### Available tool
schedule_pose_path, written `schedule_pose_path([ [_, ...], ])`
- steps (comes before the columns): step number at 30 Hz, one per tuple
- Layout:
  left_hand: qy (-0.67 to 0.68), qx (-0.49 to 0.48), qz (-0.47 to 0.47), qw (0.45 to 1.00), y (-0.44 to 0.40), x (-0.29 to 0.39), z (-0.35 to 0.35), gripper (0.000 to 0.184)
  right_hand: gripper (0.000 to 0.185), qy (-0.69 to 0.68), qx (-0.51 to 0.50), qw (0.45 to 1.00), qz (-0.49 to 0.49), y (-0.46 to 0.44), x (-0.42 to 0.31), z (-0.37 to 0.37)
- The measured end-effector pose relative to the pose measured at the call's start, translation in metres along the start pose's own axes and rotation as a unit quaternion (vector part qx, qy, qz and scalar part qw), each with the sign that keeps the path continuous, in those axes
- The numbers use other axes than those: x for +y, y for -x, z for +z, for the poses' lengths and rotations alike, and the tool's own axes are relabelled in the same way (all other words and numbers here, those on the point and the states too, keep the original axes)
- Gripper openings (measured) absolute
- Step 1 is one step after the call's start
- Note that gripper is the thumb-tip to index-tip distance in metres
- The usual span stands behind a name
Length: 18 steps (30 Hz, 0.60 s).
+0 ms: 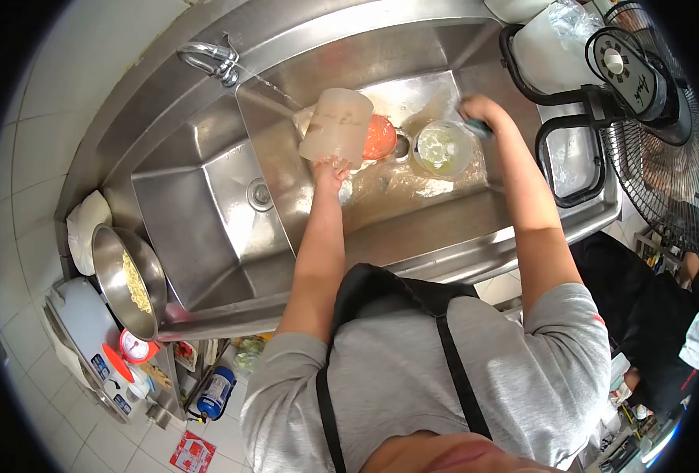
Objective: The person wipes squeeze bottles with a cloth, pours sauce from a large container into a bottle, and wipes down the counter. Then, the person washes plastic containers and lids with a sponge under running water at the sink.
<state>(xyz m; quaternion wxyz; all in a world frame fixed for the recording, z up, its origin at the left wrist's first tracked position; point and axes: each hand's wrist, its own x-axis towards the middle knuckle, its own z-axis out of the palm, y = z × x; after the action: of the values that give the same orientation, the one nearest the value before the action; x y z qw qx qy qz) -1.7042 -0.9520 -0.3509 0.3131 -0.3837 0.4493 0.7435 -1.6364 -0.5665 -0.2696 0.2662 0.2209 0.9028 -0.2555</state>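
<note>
Inside the large right-hand sink basin (412, 213), my left hand (332, 170) grips the lower edge of a cloudy plastic container (338, 126), which is tilted. An orange-red round item (379, 137) lies just right of that container, partly hidden by it. Beside the drain stands a clear round tub (442, 150) with foamy, greenish liquid in it. My right hand (482, 112) is closed on a dark scrubber-like item (477, 126), near the basin's right side, up and right of the tub. A thin stream of water runs from the faucet (211, 61) toward the basin.
The smaller sink basin (200, 213) lies to the left. A metal bowl (121, 276) with pale yellow food sits at its left, above a red-and-white scale (137, 347). At right are a black fan (641, 87) and a white bin (550, 55). Another person in black (641, 315) is at lower right.
</note>
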Motion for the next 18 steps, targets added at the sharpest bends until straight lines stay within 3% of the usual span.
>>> schedule_pose_path([
  [1, -0.028, 0.079, 0.009, 0.996, -0.001, -0.001, -0.001, 0.031, 0.040, 0.104, -0.047, 0.993, 0.017, -0.020, 0.053, 0.035],
  [2, -0.025, 0.080, 0.011, 0.996, -0.004, -0.003, -0.002, 0.031, 0.043, 0.117, -0.167, 0.975, 0.088, 0.012, 0.043, 0.026],
  [3, -0.058, 0.097, 0.026, 0.993, -0.006, -0.005, -0.005, 0.032, 0.051, 0.055, -0.199, 0.963, 0.171, 0.012, 0.069, 0.051],
  [4, -0.090, 0.114, 0.042, 0.989, -0.007, -0.005, -0.006, 0.034, 0.055, -0.120, -0.253, 0.923, 0.264, -0.010, 0.134, 0.102],
  [6, -0.110, 0.128, 0.048, 0.984, -0.010, -0.001, -0.002, 0.033, 0.051, -0.262, -0.206, 0.828, 0.452, 0.068, 0.035, 0.072],
  [8, -0.134, 0.143, 0.051, 0.979, -0.006, 0.001, 0.003, 0.033, 0.042, -0.299, -0.207, 0.827, 0.428, 0.070, 0.039, 0.102],
  [10, -0.243, 0.150, 0.123, 0.950, -0.001, 0.004, 0.011, 0.027, 0.034, -0.337, -0.206, 0.825, 0.405, 0.054, 0.053, 0.143],
  [11, -0.243, 0.153, 0.124, 0.950, -0.003, 0.004, 0.012, 0.027, 0.028, -0.330, -0.176, 0.850, 0.371, 0.039, 0.067, 0.168],
  [13, -0.372, 0.155, 0.149, 0.903, -0.010, 0.009, 0.013, 0.023, 0.023, -0.324, -0.145, 0.873, 0.333, 0.021, 0.069, 0.175],
  [15, -0.394, 0.146, 0.181, 0.889, -0.020, 0.009, 0.009, 0.022, 0.024, -0.323, 0.005, 0.899, 0.295, 0.015, 0.056, 0.156],
  [18, -0.430, 0.123, 0.215, 0.868, 0.007, 0.013, 0.025, 0.024, 0.032, -0.075, 0.078, 0.971, 0.211, 0.018, 0.012, 0.086],
])
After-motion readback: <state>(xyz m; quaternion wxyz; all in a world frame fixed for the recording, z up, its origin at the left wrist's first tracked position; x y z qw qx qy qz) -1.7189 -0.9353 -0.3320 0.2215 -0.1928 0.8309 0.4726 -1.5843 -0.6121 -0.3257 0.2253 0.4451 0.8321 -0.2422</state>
